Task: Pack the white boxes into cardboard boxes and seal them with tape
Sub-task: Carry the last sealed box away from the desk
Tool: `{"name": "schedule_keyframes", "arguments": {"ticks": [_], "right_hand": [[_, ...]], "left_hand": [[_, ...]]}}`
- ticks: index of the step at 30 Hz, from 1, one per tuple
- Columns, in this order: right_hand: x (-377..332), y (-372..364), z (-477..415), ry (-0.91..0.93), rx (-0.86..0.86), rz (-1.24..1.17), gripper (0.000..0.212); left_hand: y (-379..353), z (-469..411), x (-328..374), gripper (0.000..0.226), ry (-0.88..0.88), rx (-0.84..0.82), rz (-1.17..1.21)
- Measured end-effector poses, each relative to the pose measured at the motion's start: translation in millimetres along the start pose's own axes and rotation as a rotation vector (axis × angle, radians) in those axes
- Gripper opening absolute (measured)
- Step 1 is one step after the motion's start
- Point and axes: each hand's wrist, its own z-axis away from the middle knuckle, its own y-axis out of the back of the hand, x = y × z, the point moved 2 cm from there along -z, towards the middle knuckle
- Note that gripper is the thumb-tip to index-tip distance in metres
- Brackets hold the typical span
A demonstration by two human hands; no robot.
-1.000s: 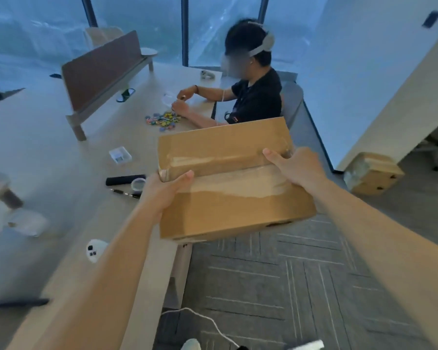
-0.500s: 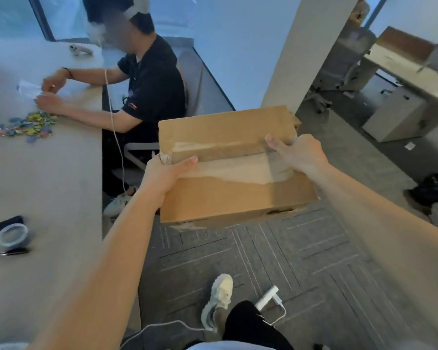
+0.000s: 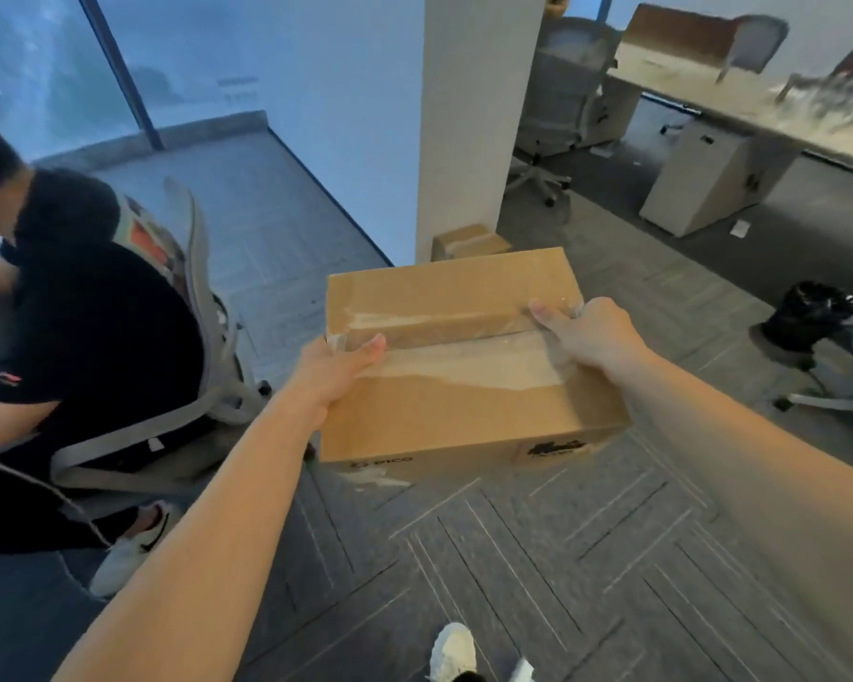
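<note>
The left hand (image 3: 338, 366) grips the left end of the taped cardboard box (image 3: 464, 415) and the right hand (image 3: 594, 334) grips its right end, holding it mid-frame above the carpet (image 3: 562, 558). Another box (image 3: 469, 241) sits by the pillar (image 3: 464, 115) just above; a seated person (image 3: 85, 312) is at left.
</note>
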Motion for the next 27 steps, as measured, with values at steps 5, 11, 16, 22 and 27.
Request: {"name": "schedule_keyframes", "arguments": {"ticks": [5,11,16,22,27], "right_hand": [[27,45,-91,-0.056,0.061,-0.033,0.069],[49,82,-193,-0.127,0.137,-0.040,0.069],[47,111,-279,-0.162,0.192,-0.002,0.068],[60,148,-368,-0.268,0.254,0.005,0.067],[88,179,-442,-0.290,0.271,0.010,0.066]], "left_hand": [[-76,-80,58,0.029,-0.049,-0.067,-0.072],[-148,-185,112,0.034,-0.073,-0.169,-0.122],[-203,-285,146,0.048,-0.090,-0.258,-0.096],[-272,-381,191,0.076,-0.078,-0.373,-0.081],[-342,-436,222,0.050,-0.054,-0.410,-0.094]]}}
